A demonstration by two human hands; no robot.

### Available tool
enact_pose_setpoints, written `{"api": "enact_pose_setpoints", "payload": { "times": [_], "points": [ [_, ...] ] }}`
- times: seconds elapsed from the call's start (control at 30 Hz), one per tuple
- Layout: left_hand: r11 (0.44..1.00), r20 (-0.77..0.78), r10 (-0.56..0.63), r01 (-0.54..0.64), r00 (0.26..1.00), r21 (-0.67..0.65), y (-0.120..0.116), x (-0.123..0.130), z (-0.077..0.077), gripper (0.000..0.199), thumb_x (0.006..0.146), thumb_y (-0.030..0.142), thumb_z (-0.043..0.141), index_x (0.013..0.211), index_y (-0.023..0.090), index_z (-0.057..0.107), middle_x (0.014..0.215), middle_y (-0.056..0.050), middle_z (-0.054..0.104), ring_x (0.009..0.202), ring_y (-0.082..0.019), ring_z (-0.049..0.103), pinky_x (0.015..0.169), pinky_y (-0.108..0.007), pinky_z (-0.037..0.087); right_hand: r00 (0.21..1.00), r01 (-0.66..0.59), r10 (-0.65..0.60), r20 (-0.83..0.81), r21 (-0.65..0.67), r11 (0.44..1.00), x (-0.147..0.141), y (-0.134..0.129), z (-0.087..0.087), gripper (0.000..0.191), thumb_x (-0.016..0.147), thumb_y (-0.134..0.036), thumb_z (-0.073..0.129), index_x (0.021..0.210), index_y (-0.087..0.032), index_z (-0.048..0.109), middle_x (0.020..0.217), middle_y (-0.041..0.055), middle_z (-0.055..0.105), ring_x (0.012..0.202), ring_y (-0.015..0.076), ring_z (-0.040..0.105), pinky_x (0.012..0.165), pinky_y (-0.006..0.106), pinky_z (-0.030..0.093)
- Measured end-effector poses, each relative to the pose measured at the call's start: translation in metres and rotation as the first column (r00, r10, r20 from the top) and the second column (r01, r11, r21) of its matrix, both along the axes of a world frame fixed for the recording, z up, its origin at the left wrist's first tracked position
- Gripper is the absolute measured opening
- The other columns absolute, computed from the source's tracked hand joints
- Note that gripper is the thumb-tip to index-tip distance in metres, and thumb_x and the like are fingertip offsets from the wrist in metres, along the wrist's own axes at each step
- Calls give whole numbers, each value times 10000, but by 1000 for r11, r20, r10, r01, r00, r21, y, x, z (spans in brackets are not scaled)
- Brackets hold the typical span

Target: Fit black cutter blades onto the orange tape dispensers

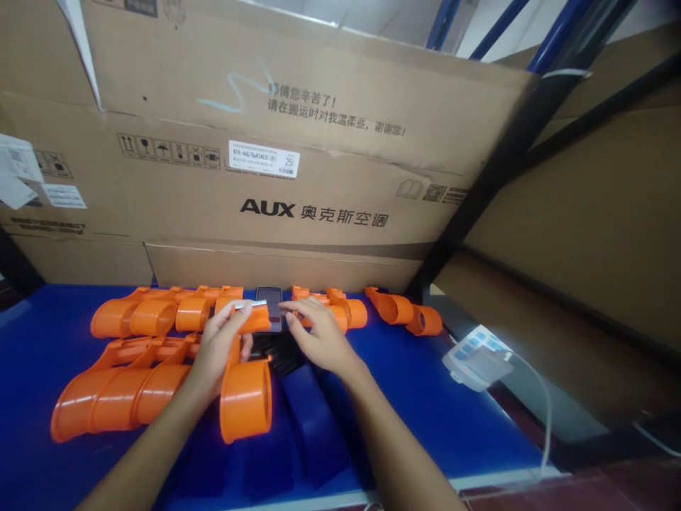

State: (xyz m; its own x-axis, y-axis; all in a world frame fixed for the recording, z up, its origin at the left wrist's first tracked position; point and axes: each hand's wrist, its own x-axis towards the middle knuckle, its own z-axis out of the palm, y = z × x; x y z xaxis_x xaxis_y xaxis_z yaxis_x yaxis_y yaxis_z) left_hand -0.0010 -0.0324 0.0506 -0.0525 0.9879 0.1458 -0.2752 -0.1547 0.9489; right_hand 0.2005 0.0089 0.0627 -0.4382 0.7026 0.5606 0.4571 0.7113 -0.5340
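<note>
My left hand (220, 344) is wrapped round an orange plastic part (246, 401), whose wide round end hangs below the fingers. A thin silvery strip (251, 304) shows at the top of that part. My right hand (319, 333) is just to the right, fingers apart and pointing left, with nothing visible in it. Between the hands, a dark phone-like device (269, 294) lies on the blue surface, partly covered by the held part. Below it are black strips (281, 355) and dark blue pieces (313, 426).
Orange parts stand in rows at the left (111, 397), behind my right hand (355, 312) and farther right (425, 321). A white box with a cable (479, 355) sits at the right edge. Cardboard (319, 170) and a dark post (468, 177) bound the back.
</note>
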Motion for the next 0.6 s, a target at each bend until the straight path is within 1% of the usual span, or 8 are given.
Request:
{"api": "enact_pose_setpoints", "payload": {
  "times": [0.07, 0.13, 0.23, 0.33, 0.43, 0.6],
  "points": [
    [999, -29, -32, 32, 999, 17, -3, 5, -2, 356, 879, 550, 673, 923, 207, 589, 477, 71, 499, 349, -83, 419, 371, -186, 330, 989, -33, 26, -146, -50, 998, -1, -5, 2, 264, 1001, -295, 573, 1234, -236, 683, 1120, 68, 751, 1007, 223, 677, 906, 374, 516],
    [997, -59, -72, 74, 996, 31, -5, 9, -3, 357, 899, 551, 652, 974, 207, 593, 469, 74, 499, 341, -83, 406, 362, -185, 313, 977, -76, 54, -207, -96, 992, -6, -10, 3, 267, 984, -329, 614, 1228, -243, 683, 1091, 56, 751, 966, 212, 684, 867, 354, 527],
    [993, -71, -106, 108, 992, 37, -7, 11, -4, 356, 905, 542, 654, 1014, 211, 583, 483, 76, 512, 336, -81, 412, 356, -184, 295, 963, -92, 48, -264, -154, 984, -16, -16, 3, 201, 964, -340, 641, 1103, -217, 718, 980, 47, 743, 876, 197, 669, 797, 327, 523],
    [992, -62, -114, 117, 992, 43, -7, 12, -4, 337, 899, 526, 675, 987, 221, 562, 514, 86, 514, 330, -69, 415, 354, -178, 279, 935, -82, 10, -355, -188, 979, -24, -19, 3, 164, 950, -347, 654, 953, -197, 719, 851, 27, 706, 777, 176, 629, 730, 303, 502],
    [992, -84, -113, 117, 990, 44, -6, 12, -5, 327, 912, 526, 662, 985, 226, 555, 471, 99, 480, 329, -71, 406, 367, -174, 278, 921, -63, -13, -389, -182, 981, -25, -19, 4, 162, 938, -341, 668, 880, -195, 708, 801, 15, 672, 745, 166, 597, 705, 294, 477],
    [993, -110, -101, 107, 989, 51, -5, 11, -7, 341, 920, 544, 644, 1010, 226, 561, 438, 96, 473, 335, -74, 383, 385, -176, 283, 923, -60, -8, -385, -165, 984, -24, -19, 6, 156, 942, -338, 662, 880, -202, 707, 830, 20, 672, 768, 171, 593, 710, 297, 466]
  ]
}}
